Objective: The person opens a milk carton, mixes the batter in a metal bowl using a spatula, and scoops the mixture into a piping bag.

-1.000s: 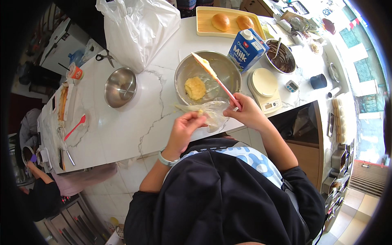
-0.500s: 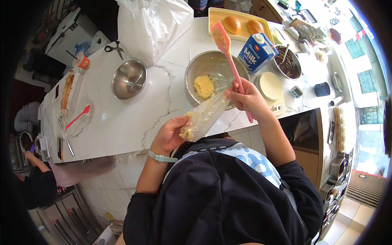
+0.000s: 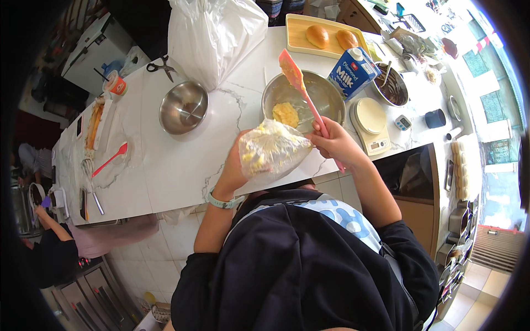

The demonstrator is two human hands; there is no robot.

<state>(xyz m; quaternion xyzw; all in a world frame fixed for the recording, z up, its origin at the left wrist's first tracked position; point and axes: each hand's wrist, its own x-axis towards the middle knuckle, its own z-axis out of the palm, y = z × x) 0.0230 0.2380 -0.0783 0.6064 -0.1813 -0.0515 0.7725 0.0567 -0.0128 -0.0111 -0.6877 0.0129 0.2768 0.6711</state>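
A clear plastic piping bag [image 3: 273, 151], smeared inside with pale yellow cream, is spread over my left hand [image 3: 234, 168], which holds it from the left; the bag covers most of those fingers. My right hand [image 3: 335, 142] is closed around the handle of a pink spatula [image 3: 310, 99], its cream-coated blade pointing up and away. The same hand's fingertips pinch the bag's right edge. Just beyond my hands stands a steel mixing bowl [image 3: 330, 94] with a lump of yellow cream [image 3: 285, 113] inside.
Right of the bowl are a blue milk carton [image 3: 352, 73], a kitchen scale [image 3: 371, 124] and a chocolate-smeared bowl [image 3: 398, 98]. Behind lies a tray [image 3: 297, 41] with two buns. Leftward are a small steel bowl [image 3: 184, 108], scissors [image 3: 162, 68], a white bag [image 3: 212, 38] and a red spatula [image 3: 110, 159].
My left hand has risen and moved toward the bowl, lifting the bag so its smeared side spreads out over the hand. The right hand still grips the spatula, tilted slightly more left.
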